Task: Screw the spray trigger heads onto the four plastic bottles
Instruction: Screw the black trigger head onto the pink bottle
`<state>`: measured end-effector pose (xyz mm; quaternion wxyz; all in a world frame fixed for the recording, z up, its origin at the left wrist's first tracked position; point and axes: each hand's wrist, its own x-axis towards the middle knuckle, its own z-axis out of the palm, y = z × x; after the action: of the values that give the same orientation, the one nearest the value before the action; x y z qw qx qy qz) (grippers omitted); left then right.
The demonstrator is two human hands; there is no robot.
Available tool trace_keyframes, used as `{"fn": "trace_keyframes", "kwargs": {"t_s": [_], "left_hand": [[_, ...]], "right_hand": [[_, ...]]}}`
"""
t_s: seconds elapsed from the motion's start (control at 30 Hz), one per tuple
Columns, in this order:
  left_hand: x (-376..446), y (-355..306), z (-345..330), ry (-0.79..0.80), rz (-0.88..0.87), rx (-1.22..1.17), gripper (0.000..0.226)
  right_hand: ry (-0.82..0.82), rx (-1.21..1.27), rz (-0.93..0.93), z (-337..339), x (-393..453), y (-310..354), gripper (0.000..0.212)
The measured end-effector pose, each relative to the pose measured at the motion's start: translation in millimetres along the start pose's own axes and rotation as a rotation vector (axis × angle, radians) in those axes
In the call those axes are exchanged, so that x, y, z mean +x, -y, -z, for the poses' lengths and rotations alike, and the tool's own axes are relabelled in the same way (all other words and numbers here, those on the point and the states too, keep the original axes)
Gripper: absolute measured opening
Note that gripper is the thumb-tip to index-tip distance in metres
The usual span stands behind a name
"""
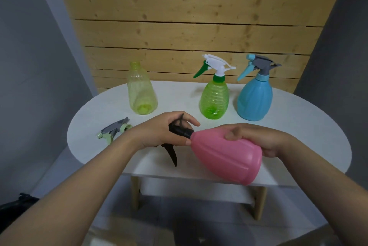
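Midway: pink bottle (227, 156) held sideways over worktop (103, 106) near edge.
Right hand (256, 138) grasps its body; left hand (161, 130) clenched on black trigger head (180, 129) at its neck. Behind the pink bottle: headless yellow bottle (142, 90), capped green bottle (214, 98), capped blue bottle (254, 98). Left of it: loose grey-green trigger head (114, 129).

The left hand (163, 129) grips the black trigger head (180, 130) at the neck of the pink bottle (225, 156), which the right hand (256, 138) holds tilted above the white desk (298, 126). A yellow bottle (141, 90) stands open; a loose trigger head (114, 129) lies beside it.
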<state>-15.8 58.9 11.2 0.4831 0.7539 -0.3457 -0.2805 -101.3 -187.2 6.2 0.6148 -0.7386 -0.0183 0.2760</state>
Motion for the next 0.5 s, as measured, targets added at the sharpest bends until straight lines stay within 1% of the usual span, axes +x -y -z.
{"fn": "trace_keyframes", "kwargs": {"t_s": [0.1, 0.17, 0.23, 0.3, 0.37, 0.43, 0.5], "left_hand": [[-1.1, 1.9, 1.0, 0.017, 0.026, -0.012, 0.041], [-0.5, 3.9, 0.9, -0.005, 0.038, -0.002, 0.038], [1.0, 4.4, -0.2, -0.072, 0.051, 0.007, 0.031], [3.9, 5.4, -1.5, -0.148, 0.066, -0.005, 0.026], [7.1, 7.3, -2.0, -0.186, 0.075, -0.038, 0.025], [9.6, 9.8, -1.7, -0.224, 0.097, -0.069, 0.022], [10.5, 13.3, 1.6, -0.301, 0.135, -0.107, 0.020]], "right_hand": [[-0.005, 0.004, -0.024, -0.1, 1.6, 1.5, 0.047], [-0.011, 0.000, -0.028, 1.0, 2.3, 1.2, 0.045], [-0.034, 0.021, -0.019, 2.8, 2.6, 0.6, 0.042], [-0.080, 0.064, -0.017, 5.1, 2.4, 0.5, 0.048], [-0.136, 0.104, -0.001, 7.8, 2.7, 0.4, 0.054], [-0.177, 0.145, 0.051, 10.6, 1.9, 1.1, 0.052], [-0.214, 0.200, 0.115, 13.5, 1.3, 1.7, 0.053]]}}
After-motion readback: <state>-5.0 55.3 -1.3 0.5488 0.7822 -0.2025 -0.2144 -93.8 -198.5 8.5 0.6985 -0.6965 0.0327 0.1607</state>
